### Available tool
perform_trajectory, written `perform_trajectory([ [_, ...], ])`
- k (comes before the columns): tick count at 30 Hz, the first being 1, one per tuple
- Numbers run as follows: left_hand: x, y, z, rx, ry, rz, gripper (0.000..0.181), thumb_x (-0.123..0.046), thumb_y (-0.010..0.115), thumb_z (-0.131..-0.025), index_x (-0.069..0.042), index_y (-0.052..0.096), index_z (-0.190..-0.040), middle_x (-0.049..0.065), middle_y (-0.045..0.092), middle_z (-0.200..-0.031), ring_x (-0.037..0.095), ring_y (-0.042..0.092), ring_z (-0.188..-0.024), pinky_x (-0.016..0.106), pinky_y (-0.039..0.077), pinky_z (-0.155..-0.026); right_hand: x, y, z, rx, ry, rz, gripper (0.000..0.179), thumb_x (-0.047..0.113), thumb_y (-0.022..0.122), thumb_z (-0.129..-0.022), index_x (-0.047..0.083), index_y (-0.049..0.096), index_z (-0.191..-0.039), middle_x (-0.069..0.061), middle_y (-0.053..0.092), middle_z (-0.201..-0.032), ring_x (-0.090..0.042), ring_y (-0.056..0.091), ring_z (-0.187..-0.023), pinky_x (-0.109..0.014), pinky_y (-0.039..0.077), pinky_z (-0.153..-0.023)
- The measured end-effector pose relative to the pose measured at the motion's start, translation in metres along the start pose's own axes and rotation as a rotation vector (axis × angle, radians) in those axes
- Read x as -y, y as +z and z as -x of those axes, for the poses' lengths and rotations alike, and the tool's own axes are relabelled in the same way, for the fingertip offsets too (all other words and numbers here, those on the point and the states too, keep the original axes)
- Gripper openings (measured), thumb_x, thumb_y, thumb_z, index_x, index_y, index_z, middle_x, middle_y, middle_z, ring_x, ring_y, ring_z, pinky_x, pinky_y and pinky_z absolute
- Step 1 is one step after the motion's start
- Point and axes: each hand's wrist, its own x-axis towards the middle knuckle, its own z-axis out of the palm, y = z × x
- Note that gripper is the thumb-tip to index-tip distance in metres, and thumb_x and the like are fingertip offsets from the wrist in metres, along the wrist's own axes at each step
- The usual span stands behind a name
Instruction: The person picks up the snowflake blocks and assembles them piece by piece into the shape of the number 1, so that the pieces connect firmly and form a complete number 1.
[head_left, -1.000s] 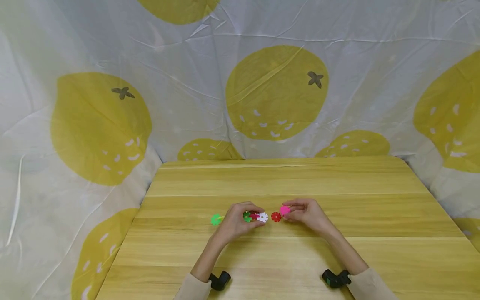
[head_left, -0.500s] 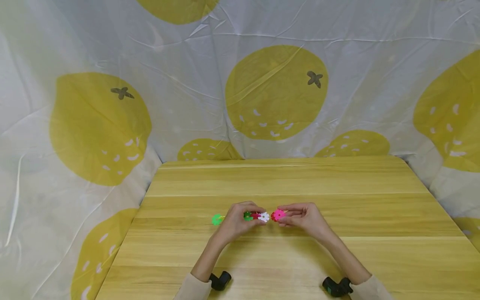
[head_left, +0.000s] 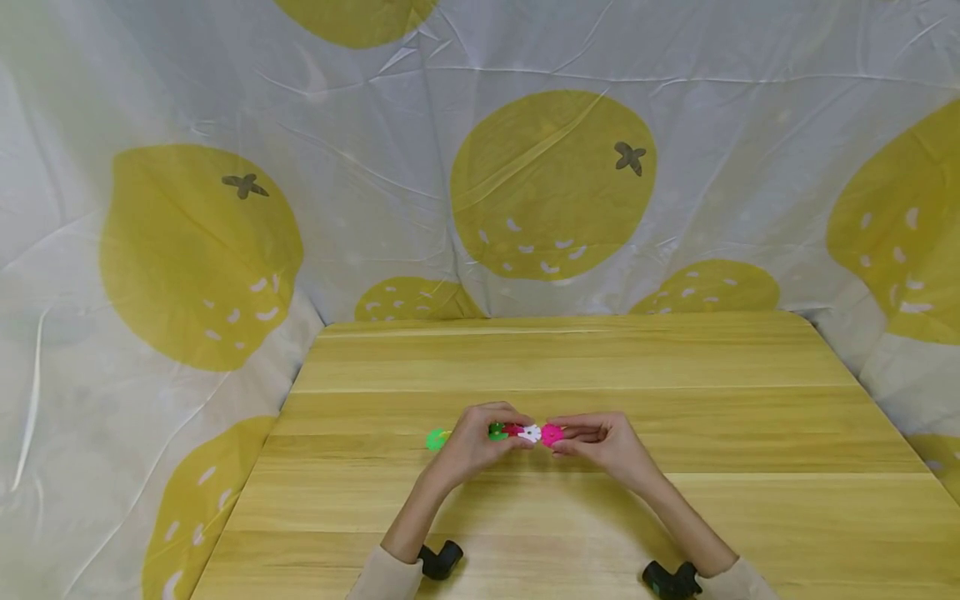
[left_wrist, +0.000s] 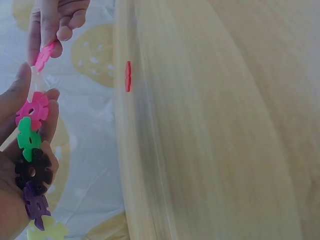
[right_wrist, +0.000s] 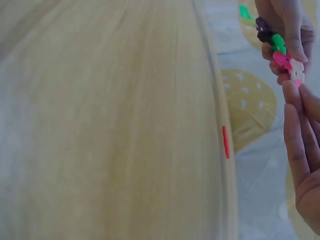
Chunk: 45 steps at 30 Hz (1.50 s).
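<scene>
A chain of slotted plastic snowflake discs hangs in my left hand (head_left: 474, 443), gripped near its right end. Along it come a bright green disc (head_left: 435, 439), a yellow one (left_wrist: 48, 229), then purple (left_wrist: 36, 205), black (left_wrist: 33, 172), green (left_wrist: 28, 140), magenta (left_wrist: 33, 111) and, at the end, white (head_left: 531, 433). My right hand (head_left: 611, 446) pinches a single pink disc (head_left: 552, 434) edge-on at the white disc's rim. Both hands are raised above the table. My left fingers partly cover the chain's middle in the head view.
A red snowflake disc (left_wrist: 128, 76) lies on the wooden table (head_left: 675, 367), hidden behind the pink disc in the head view. A lemon-print cloth (head_left: 390, 183) hangs behind and beside the table. Black wrist cameras (head_left: 441, 561) sit on both wrists.
My right hand has brought the pink disc leftward and down, over the red disc, up to the white disc. The left hand and chain have shifted very slightly right.
</scene>
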Motion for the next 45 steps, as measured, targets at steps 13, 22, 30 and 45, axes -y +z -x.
perform_trajectory([
  [13,-0.0028,0.0005,-0.0034,0.036,-0.016,0.037,0.022,-0.017,0.083,-0.088,-0.01,0.081,-0.109,0.001,0.078,-0.103,0.011,0.07,-0.095,0.027,0.058,-0.085,0.0061,0.0068,-0.002,0.013,-0.071,0.041,0.028,0.004,0.073,-0.094,-0.005,0.074,-0.121,-0.024,0.076,-0.112,-0.045,0.075,-0.095,-0.051,0.06,-0.084],
  [22,-0.0037,-0.0014,-0.0014,-0.001,-0.043,0.049,0.024,-0.017,0.083,-0.088,-0.012,0.08,-0.111,-0.001,0.077,-0.106,0.014,0.071,-0.101,0.025,0.057,-0.089,0.002,0.007,-0.0004,-0.014,-0.087,0.018,0.036,0.007,0.063,-0.102,-0.009,0.063,-0.135,-0.03,0.072,-0.119,-0.028,0.078,-0.097,-0.047,0.061,-0.086],
  [30,-0.0017,-0.001,-0.0007,-0.02,-0.017,0.062,0.026,-0.014,0.084,-0.086,-0.007,0.08,-0.111,0.0,0.077,-0.105,0.015,0.071,-0.099,0.025,0.057,-0.089,0.0009,0.0057,0.0001,-0.003,-0.126,-0.073,0.028,0.002,0.061,-0.102,-0.018,0.066,-0.122,-0.038,0.067,-0.119,-0.015,0.077,-0.1,-0.046,0.06,-0.086],
  [45,0.002,-0.0011,0.0026,-0.033,0.07,0.074,0.028,-0.013,0.085,-0.084,-0.005,0.079,-0.111,0.002,0.077,-0.105,0.017,0.072,-0.099,0.029,0.059,-0.091,-0.0029,0.0048,0.0014,0.026,-0.068,-0.112,0.031,0.005,0.063,-0.102,-0.017,0.066,-0.124,-0.009,0.077,-0.118,-0.02,0.077,-0.101,-0.051,0.058,-0.089],
])
